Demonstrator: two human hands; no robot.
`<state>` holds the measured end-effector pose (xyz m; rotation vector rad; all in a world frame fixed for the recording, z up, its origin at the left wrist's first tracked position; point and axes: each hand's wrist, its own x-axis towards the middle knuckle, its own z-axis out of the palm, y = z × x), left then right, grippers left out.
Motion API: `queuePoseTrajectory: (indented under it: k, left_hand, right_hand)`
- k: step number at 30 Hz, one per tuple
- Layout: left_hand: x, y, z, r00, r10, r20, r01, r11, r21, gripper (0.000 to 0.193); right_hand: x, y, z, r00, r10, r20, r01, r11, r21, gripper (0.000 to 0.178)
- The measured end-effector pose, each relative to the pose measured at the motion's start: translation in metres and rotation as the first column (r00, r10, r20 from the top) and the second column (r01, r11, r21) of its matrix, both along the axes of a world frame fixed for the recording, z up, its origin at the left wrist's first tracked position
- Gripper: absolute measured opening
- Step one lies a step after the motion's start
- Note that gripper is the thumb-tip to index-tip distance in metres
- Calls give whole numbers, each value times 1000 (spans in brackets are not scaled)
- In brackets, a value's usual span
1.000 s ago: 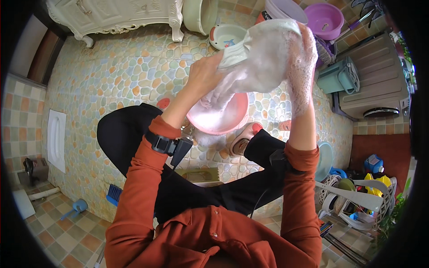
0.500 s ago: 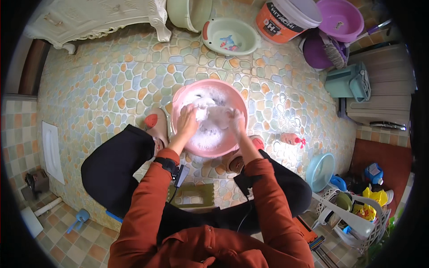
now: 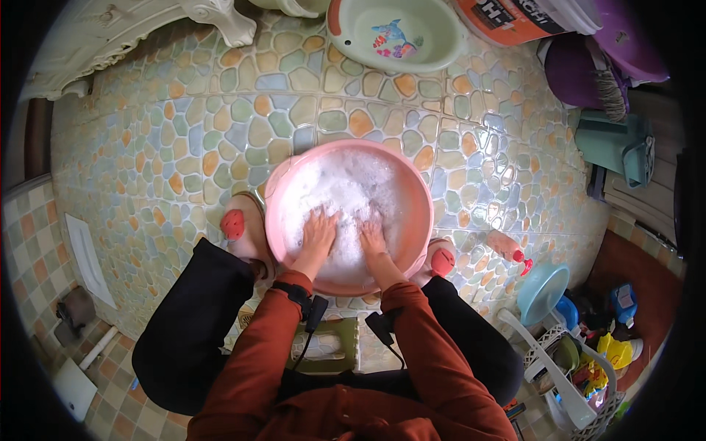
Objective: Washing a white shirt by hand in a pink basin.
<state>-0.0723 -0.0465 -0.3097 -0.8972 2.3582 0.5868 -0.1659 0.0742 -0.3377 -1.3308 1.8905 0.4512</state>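
Observation:
A round pink basin (image 3: 424,213) stands on the floor between my feet, full of white suds (image 3: 346,176). Inside it, my left hand (image 3: 318,234) presses down with its fingers spread, the tips sunk in foam. Close by on its right, my right hand (image 3: 372,237) also reaches into the foam with fingers stretched out and partly covered. Neither hand visibly grips anything. Whatever lies beneath the suds is hidden.
To the right of the basin lies a pinkish bottle with a red pump (image 3: 506,245). A pale green basin (image 3: 441,48) and a white-and-orange bucket (image 3: 507,20) stand ahead. An olive stool (image 3: 343,364) is below me. A light blue basin (image 3: 540,298) adjoins a cluttered white basket (image 3: 540,349).
Both hands have let go of the foamy white cloth they held up and moved down into the suds. The cloth is no longer distinguishable. The view has shifted nearer the basin.

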Motion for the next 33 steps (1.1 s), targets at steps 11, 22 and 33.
queuePoseTrajectory:
  k: [11, 22, 33]
  left_hand:
    - [-33, -47, -28, 992, -34, 118, -7, 942, 334, 40]
    - [-47, -39, -22, 963, 171, 210, -226, 934, 275, 42]
    - [37, 21, 138, 916, 379, -135, -321, 891, 321, 48]
  right_hand:
    - [-84, -40, 14, 323, -824, 466, 898, 423, 125, 48]
    - [-73, -70, 102, 331, -783, 526, 938, 332, -96, 50]
    - [28, 22, 120, 968, -158, -197, 40, 866, -499, 41]
